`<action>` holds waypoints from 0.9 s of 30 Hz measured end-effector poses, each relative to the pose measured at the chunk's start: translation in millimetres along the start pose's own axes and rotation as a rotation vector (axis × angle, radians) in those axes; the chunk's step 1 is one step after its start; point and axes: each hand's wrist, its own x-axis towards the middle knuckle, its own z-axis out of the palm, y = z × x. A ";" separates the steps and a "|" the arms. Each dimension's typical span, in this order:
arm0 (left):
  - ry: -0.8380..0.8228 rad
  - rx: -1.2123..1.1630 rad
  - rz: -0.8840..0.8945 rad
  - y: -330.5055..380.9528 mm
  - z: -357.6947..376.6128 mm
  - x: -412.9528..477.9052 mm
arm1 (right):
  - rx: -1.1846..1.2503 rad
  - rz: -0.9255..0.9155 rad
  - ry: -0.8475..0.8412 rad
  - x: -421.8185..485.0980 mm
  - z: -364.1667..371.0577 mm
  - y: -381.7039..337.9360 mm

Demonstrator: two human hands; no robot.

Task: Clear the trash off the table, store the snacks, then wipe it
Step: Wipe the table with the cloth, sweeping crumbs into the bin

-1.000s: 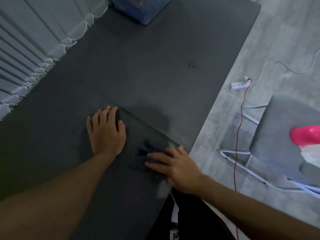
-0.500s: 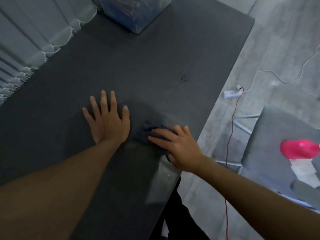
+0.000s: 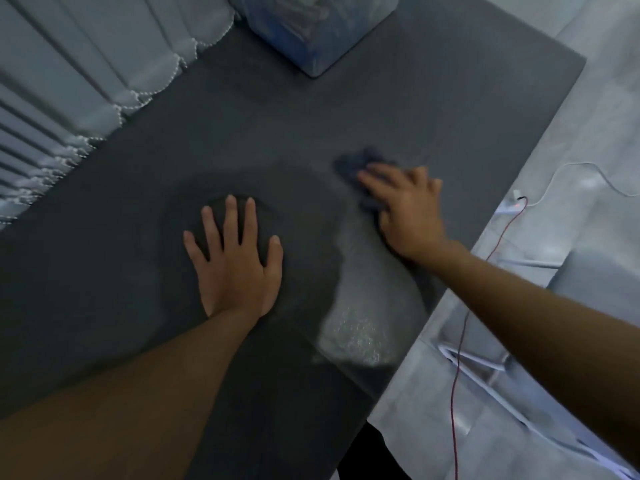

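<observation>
At the far left, pleated curtains (image 3: 69, 91) are seen beside the dark grey table (image 3: 311, 133). The left hand (image 3: 235, 261) is laid flat on the table, fingers spread and pointing far, nothing held. At the far edge a blue translucent box (image 3: 311, 26) is placed. Right of centre, the dark blue cloth (image 3: 356, 164), crumpled with no clear long axis, is pressed under the extended fingers of the right hand (image 3: 405, 209). A red cable (image 3: 464, 323) is seen on the floor.

cloth (image 3: 360, 164) partly under right hand (image 3: 407, 209), blurred

Dark grey table (image 3: 346, 109), dark blue cloth (image 3: 356, 164) under right hand (image 3: 408, 209), left hand (image 3: 235, 261) flat, translucent blue box (image 3: 311, 26) at far end
</observation>
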 end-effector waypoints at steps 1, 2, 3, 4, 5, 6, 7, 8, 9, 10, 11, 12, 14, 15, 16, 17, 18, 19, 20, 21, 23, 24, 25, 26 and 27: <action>0.001 0.002 0.002 -0.4 0.8 0.6 | 0.030 0.169 0.019 15.3 -0.8 9.0; 0.002 0.007 0.003 -0.7 1.1 0.6 | 0.081 0.290 0.022 26.3 -2.4 11.4; 0.003 0.009 0.003 -0.8 1.1 0.4 | 0.109 0.341 0.022 31.3 -2.4 6.7; 0.003 0.006 0.004 -0.8 0.9 0.1 | 0.114 0.318 0.019 30.6 -1.6 -3.2; 0.004 0.004 0.006 -0.9 0.7 -0.2 | 0.119 0.228 0.013 25.1 0.6 -15.9; 0.003 0.005 0.006 -0.7 0.3 -0.3 | 0.132 0.098 0.003 16.0 2.9 -29.4; 0.003 0.012 0.005 -0.4 -0.3 -0.1 | 0.149 -0.053 -0.013 6.1 4.5 -40.3; 0.001 0.020 0.004 0.1 -1.0 0.3 | 0.156 -0.208 -0.044 -1.9 6.5 -46.7; -0.004 0.025 0.002 0.9 -1.7 0.4 | 0.137 -0.339 -0.073 -2.7 8.2 -46.8; -0.007 0.028 0.000 1.5 -2.3 0.6 | 0.106 -0.416 -0.079 6.8 8.8 -40.9; -0.009 0.032 0.000 1.7 -2.6 0.6 | 0.061 -0.403 -0.062 22.9 10.6 -32.9; -0.014 0.034 0.001 1.6 -2.6 0.7 | 0.024 -0.301 -0.043 41.6 12.7 -26.8; -0.029 0.037 0.002 0.6 -2.7 0.3 | 0.048 0.052 -0.012 80.0 16.5 -23.0; -0.032 0.041 0.003 0.1 -2.6 0.0 | 0.109 0.210 -0.008 93.6 16.3 -29.8; -0.035 0.047 0.003 -0.1 -2.7 -0.2 | 0.152 0.287 -0.001 100.3 16.5 -41.9; -0.040 0.054 0.001 0.1 -3.3 -0.4 | 0.165 0.247 0.006 100.6 17.8 -56.0; -0.045 0.058 -0.001 0.6 -4.0 -0.2 | 0.168 0.112 -0.004 96.0 19.9 -69.3; -0.049 0.062 -0.003 1.0 -4.7 -0.1 | 0.170 -0.086 -0.033 88.4 20.8 -79.9; -0.052 0.067 -0.006 1.3 -5.1 -0.2 | 0.173 -0.293 -0.071 80.5 21.3 -85.1; -0.052 0.071 -0.007 1.4 -5.1 -0.2 | 0.159 -0.446 -0.113 78.9 22.6 -84.4; -0.047 0.064 -0.002 1.2 -4.6 -0.2 | 0.091 -0.468 -0.107 103.0 26.3 -74.8; -0.045 0.057 0.002 0.9 -4.5 0.2 | 0.068 -0.338 -0.074 121.4 29.6 -71.2; -0.043 0.054 0.005 0.6 -4.3 0.6 | 0.072 -0.171 -0.047 139.1 31.4 -69.5; -0.041 0.053 0.008 0.1 -4.0 0.8 | 0.096 -0.017 -0.032 152.3 31.7 -71.3; -0.039 0.054 0.012 -0.5 -3.4 0.8 | 0.113 0.069 -0.023 158.4 32.2 -76.9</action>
